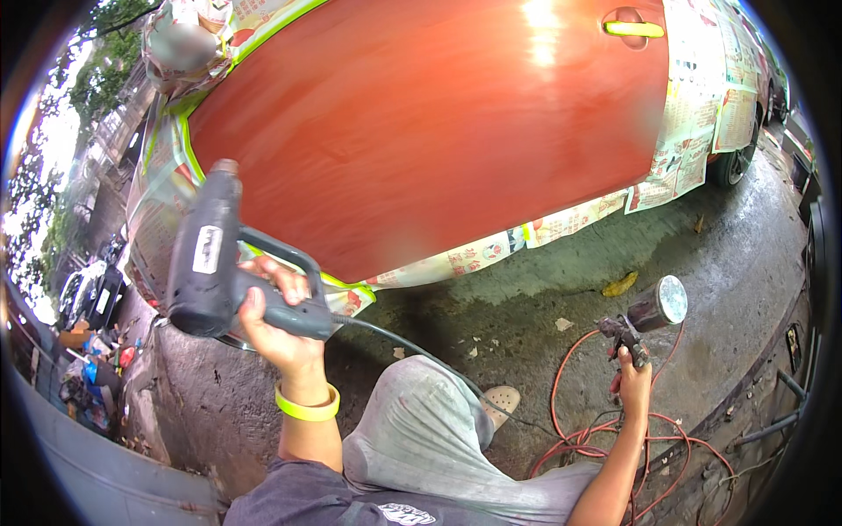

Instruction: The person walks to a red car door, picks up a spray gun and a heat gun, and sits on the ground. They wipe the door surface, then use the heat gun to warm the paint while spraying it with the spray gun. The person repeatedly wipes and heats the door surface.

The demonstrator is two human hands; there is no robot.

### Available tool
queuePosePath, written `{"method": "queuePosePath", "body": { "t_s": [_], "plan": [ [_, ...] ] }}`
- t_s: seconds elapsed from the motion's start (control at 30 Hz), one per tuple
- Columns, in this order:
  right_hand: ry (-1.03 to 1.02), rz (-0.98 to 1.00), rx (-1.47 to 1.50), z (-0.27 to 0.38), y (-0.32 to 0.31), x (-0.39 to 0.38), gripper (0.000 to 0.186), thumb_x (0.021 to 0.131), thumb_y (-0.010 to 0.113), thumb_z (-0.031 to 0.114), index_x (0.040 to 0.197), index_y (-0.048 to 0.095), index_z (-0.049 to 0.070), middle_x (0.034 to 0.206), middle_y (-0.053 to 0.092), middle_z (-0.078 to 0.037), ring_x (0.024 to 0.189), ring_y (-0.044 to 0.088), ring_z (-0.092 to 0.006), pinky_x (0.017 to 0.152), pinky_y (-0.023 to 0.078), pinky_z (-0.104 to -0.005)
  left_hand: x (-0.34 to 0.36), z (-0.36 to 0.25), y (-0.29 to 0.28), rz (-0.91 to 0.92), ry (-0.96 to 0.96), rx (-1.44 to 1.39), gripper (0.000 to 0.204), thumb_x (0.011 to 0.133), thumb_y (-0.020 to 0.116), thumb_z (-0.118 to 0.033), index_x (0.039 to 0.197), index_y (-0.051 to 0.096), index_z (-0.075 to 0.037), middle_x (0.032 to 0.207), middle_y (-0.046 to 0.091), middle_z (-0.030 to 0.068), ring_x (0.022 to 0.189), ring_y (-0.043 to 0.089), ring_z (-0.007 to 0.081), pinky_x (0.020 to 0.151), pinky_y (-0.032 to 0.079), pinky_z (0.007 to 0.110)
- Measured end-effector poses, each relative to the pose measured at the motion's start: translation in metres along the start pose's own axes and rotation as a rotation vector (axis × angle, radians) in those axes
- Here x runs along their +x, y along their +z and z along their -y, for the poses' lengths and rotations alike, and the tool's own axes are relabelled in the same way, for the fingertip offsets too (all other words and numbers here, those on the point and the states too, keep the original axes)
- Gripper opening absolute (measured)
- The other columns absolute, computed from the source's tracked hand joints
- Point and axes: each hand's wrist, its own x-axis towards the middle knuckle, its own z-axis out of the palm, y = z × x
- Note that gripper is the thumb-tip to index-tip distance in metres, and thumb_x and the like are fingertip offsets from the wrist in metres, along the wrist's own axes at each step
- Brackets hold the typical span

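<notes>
My left hand [279, 329] is wrapped round the handle of a dark heat gun [200, 263], whose nozzle points up by the left edge of the red car door [421, 131]. I cannot tell whether the nozzle touches the door. A black cord [399, 337] runs from the handle toward the ground at the right. Low on the right, away from the door, my right hand [635, 381] grips a paint spray gun [624, 337] with a round metal cup on top. The door has a smooth reddish surface, and its handle [633, 30] is covered in yellow tape.
Printed paper [688, 114] and yellow-green tape [184, 140] mask the car around the door. A red air hose [561, 386] lies coiled on the wet concrete by my right arm. Rubbish [92, 368] is piled at the left. A metal frame [781, 412] stands at the right.
</notes>
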Motion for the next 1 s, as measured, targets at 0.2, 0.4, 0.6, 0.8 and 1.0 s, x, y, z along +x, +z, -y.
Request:
{"method": "queuePosePath", "body": {
  "t_s": [0.2,0.4,0.6,0.8,1.0],
  "plan": [
    [0.045,0.02,-0.022,0.004,0.006,0.0,0.033,0.102,0.061,0.031,0.119,0.064,0.003,0.091,0.071,-0.005,0.04,0.048,-0.0082,0.035,0.038,-0.0256,-0.044,0.049,-0.022,-0.07,-0.2,0.075,0.03,0.093,0.057,-0.02,0.12,0.055,-0.008,0.109,0.06,0.0061,0.072,0.054,0.0142,0.072,0.048,0.033],
    [0.06,0.038,-0.047,-0.001,0.002,0.001,0.035,0.101,0.061,0.031,0.124,0.064,0.004,0.092,0.072,-0.006,0.04,0.048,-0.0082,0.036,0.038,-0.0251,-0.073,0.082,-0.033,-0.004,-0.165,0.205,0.042,0.085,0.057,-0.015,0.126,0.052,-0.005,0.109,0.057,0.0085,0.079,0.059,0.0185,0.076,0.05,0.036],
    [0.025,0.011,-0.015,-0.005,0.003,-0.005,0.037,0.102,0.061,0.033,0.125,0.064,0.004,0.092,0.073,-0.007,0.039,0.048,-0.0086,0.035,0.037,-0.0252,-0.092,0.107,-0.037,0.118,-0.072,0.424,0.032,0.087,0.053,-0.013,0.116,0.049,-0.001,0.104,0.054,0.0085,0.08,0.058,0.018,0.077,0.049,0.033],
    [0.044,0.009,-0.045,-0.015,-0.006,-0.001,0.039,0.103,0.059,0.034,0.125,0.064,0.002,0.092,0.074,-0.009,0.038,0.048,-0.0092,0.034,0.037,-0.0258,-0.096,0.11,-0.025,0.1,-0.062,0.459,0.028,0.092,0.056,-0.015,0.116,0.05,-0.002,0.104,0.053,0.0082,0.081,0.058,0.0174,0.077,0.05,0.034],
    [0.029,0.004,-0.028,-0.02,-0.011,0.0,0.04,0.103,0.059,0.036,0.121,0.066,0.001,0.093,0.074,-0.01,0.038,0.048,-0.0095,0.035,0.036,-0.0259,-0.098,0.109,-0.017,0.06,-0.042,0.459,0.027,0.093,0.056,-0.014,0.117,0.05,-0.002,0.103,0.054,0.0074,0.082,0.057,0.017,0.077,0.049,0.034]
  ]
}}
